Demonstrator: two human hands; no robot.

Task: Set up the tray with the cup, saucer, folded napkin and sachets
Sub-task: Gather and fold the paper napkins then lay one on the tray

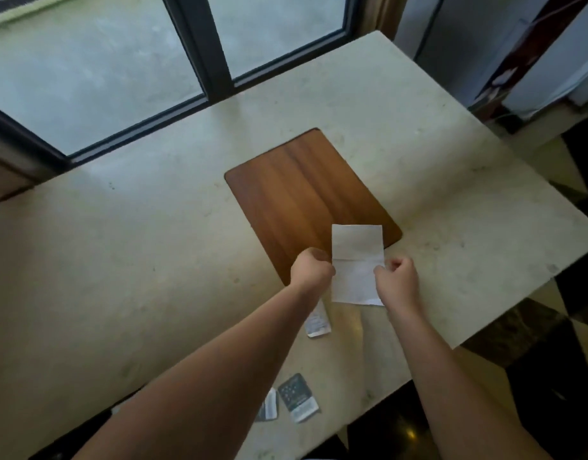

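You stand at a wide pale stone table [127, 247] under a dark-framed window [216, 61], and on it lies the flat brown wooden tray with rounded corners [296, 194], which carries nothing on its bare surface yet; no cup and no saucer are in view. The step in hand, as I judge it, is the folding of the napkin, so the task is near its beginning. The white paper napkin [357, 260] is a tall rectangle with one crease across its middle, and it overlaps the near right corner of the tray, while its lower half is over the table. Your left hand [311, 268] pinches the left edge of the napkin at the crease, and your right hand [397, 277] pinches the right edge a little lower, so the two hands are apart with the napkin between them, both with curled fingers. The next move, I think, calls for bringing one half over the other along the crease, keeping the edges aligned, and then putting the folded piece flat on the tray. A white printed sachet [317, 322] lies just under your left wrist, partly hidden, and nearer to you a dark sachet [297, 396] and a smaller pale sachet [269, 405] lie side by side on the table, well apart from both hands.
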